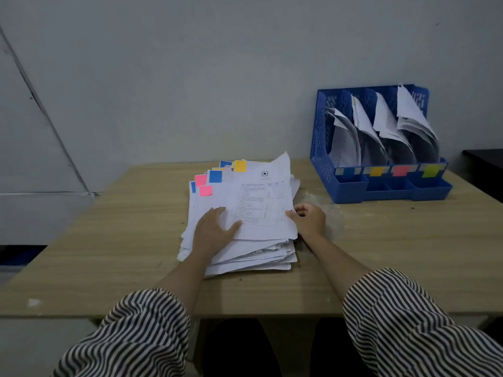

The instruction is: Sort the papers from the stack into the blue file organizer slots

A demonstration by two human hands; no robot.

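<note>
A thick, untidy stack of white papers (245, 248) lies in the middle of the table, with pink, blue and yellow sticky tabs at its far left corner. The top sheet (261, 197) is a printed form with an orange-yellow tab (240, 166). My left hand (215, 227) lies flat on the stack's left side, fingers spread. My right hand (309, 219) pinches the top sheet's right edge. The blue file organizer (321, 148) stands at the back right, its slots holding curled papers (381, 129) and labelled blue, yellow, pink and green along the front.
The wooden table (109, 254) meets a pale wall at the back. A dark piece of furniture (484, 164) stands beyond the table's right edge. My striped sleeves fill the bottom of the view.
</note>
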